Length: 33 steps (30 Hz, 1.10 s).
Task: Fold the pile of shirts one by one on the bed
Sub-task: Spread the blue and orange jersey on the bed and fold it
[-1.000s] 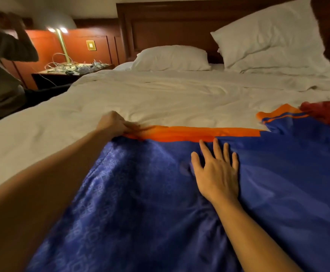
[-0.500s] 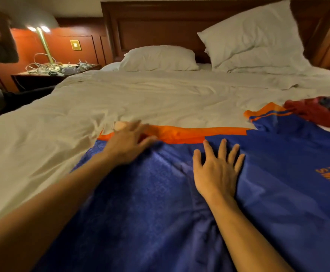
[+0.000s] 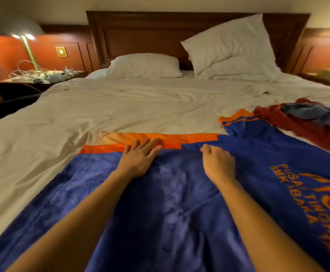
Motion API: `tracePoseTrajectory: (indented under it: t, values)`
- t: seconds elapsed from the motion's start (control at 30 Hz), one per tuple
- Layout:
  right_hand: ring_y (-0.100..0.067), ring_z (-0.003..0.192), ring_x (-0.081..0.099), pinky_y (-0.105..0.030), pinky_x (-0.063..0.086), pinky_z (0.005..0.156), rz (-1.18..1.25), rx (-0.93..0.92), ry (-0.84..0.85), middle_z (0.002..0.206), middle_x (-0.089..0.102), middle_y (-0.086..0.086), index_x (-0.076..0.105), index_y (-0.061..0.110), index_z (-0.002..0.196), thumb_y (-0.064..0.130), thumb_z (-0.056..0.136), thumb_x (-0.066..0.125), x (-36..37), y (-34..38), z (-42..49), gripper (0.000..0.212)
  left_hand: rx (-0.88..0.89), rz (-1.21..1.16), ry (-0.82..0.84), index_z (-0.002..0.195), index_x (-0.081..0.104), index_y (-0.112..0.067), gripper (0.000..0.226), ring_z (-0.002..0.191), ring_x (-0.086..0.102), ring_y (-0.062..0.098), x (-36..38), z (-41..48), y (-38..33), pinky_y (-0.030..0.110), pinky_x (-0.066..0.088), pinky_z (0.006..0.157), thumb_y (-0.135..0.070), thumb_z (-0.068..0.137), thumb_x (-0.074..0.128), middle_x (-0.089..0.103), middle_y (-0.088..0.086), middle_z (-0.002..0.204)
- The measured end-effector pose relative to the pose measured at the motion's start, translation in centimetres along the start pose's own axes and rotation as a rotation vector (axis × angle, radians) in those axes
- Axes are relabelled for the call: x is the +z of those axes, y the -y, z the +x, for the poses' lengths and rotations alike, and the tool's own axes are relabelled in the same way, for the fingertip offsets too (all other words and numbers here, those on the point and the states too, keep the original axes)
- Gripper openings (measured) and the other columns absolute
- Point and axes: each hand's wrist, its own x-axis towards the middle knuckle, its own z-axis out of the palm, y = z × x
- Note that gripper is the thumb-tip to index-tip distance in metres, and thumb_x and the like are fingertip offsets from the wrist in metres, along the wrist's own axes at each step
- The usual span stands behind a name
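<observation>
Your left hand (image 3: 140,160) lies flat, fingers straight and close together, on the glossy blue shirt (image 3: 170,213) at its orange band. Your right hand (image 3: 218,163) curls, pinching the fabric. The shirt is spread on the wrinkled white bed (image 3: 121,107), beside the crumpled pile (image 3: 307,122).

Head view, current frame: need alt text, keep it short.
A person's left hand presses flat on a blue and orange shirt spread on a white bed, while the right hand pinches its fabric near the orange band. A pile of red and blue clothes lies to the right; pillows sit at the headboard.
</observation>
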Motion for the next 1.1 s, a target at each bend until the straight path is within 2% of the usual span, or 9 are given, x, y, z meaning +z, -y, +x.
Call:
tracePoseTrajectory:
  t: [0.1,0.2,0.33,0.47,0.63,0.77,0.9,1.0,1.1]
  values:
    - [-0.030,0.148,0.024,-0.049,0.017,0.118,-0.196,0.017,0.117,0.161,0.031,-0.002,0.038,0.030,0.150,0.050,0.104,0.019,-1.5,-9.8,0.1,0.054,-0.087,0.080,-0.057,0.153,0.013,-0.053,0.101,0.154,0.002,0.027,1.3,-1.1,-0.7,0.053,0.002,0.122,-0.093,0.064,-0.008,0.005,-0.010,0.167]
    - [-0.022,0.154,-0.002,-0.046,-0.002,0.123,-0.281,-0.005,0.266,0.167,-0.003,0.004,0.001,0.042,0.157,0.069,0.097,0.012,-2.9,-17.2,0.7,0.067,-0.234,0.153,-0.008,0.155,0.015,-0.048,0.085,0.153,0.003,0.036,1.1,0.0,-1.3,0.063,0.003,0.118,-0.088,0.080,0.006,0.005,-0.006,0.168]
    - [-0.025,0.154,-0.003,-0.047,-0.003,0.123,-0.274,0.044,0.257,0.167,-0.004,-0.001,-0.001,0.038,0.158,0.073,0.094,0.015,-3.9,-19.8,2.1,0.075,-0.395,0.078,-0.057,0.158,0.020,-0.022,0.090,0.151,0.004,0.043,2.4,1.2,-7.6,0.066,-0.003,0.116,-0.080,0.090,0.014,0.009,0.006,0.167]
    - [-0.024,0.154,0.004,-0.044,0.002,0.123,-0.207,-0.072,0.288,0.167,0.002,-0.003,0.006,0.030,0.159,0.070,0.096,0.019,-4.7,-20.4,1.0,0.075,0.059,-0.167,-0.218,0.157,0.008,-0.041,0.079,0.154,0.001,0.013,5.3,-0.7,-12.1,0.044,-0.003,0.123,-0.080,0.089,0.017,-0.001,-0.014,0.165]
    - [-0.017,0.154,0.005,-0.045,0.002,0.122,-0.362,-0.184,0.242,0.167,0.007,0.004,0.008,0.035,0.158,0.088,0.054,-0.032,-7.8,-25.1,-3.5,0.124,0.053,-0.016,-0.060,0.152,0.014,-0.054,0.088,0.154,-0.002,0.018,4.7,-1.1,-12.1,0.045,-0.002,0.123,-0.090,0.072,0.000,0.000,-0.015,0.165]
    - [-0.020,0.154,0.000,-0.041,0.002,0.123,-0.220,-0.051,0.121,0.167,0.003,-0.002,0.009,0.037,0.158,0.091,0.060,-0.021,-8.7,-29.3,-7.2,0.116,-0.155,0.054,0.026,0.156,0.004,-0.048,0.070,0.154,-0.005,0.026,4.9,-1.5,-14.0,0.054,-0.004,0.122,-0.076,0.093,0.017,-0.008,-0.007,0.167]
    - [-0.020,0.154,0.007,-0.039,0.011,0.122,-0.184,0.049,0.265,0.167,0.006,-0.005,0.005,0.030,0.159,0.096,0.054,-0.022,-10.0,-30.6,-7.6,0.127,-0.228,0.013,0.014,0.156,0.003,-0.046,0.071,0.154,-0.008,0.026,5.0,-2.4,-14.7,0.054,-0.005,0.121,-0.076,0.093,0.017,-0.008,-0.007,0.167]
    - [-0.030,0.143,0.036,-0.047,0.031,0.114,-0.297,0.082,0.195,0.156,0.037,-0.012,0.035,0.019,0.152,0.080,0.088,0.014,-11.0,-28.5,-4.9,0.091,-0.220,0.010,-0.010,0.155,0.003,-0.049,0.070,0.154,-0.008,0.023,5.1,-2.5,-14.6,0.052,-0.006,0.122,-0.077,0.092,0.016,-0.006,-0.008,0.167]
    - [-0.030,0.144,0.032,-0.048,0.030,0.114,-0.180,-0.115,0.055,0.153,0.043,-0.005,0.046,0.019,0.146,0.056,0.100,0.038,-9.5,-25.2,-1.4,0.060,-0.182,0.029,-0.014,0.154,0.003,-0.052,0.068,0.154,-0.005,0.022,5.1,-1.8,-13.7,0.051,-0.004,0.123,-0.077,0.092,0.016,-0.005,-0.009,0.167]
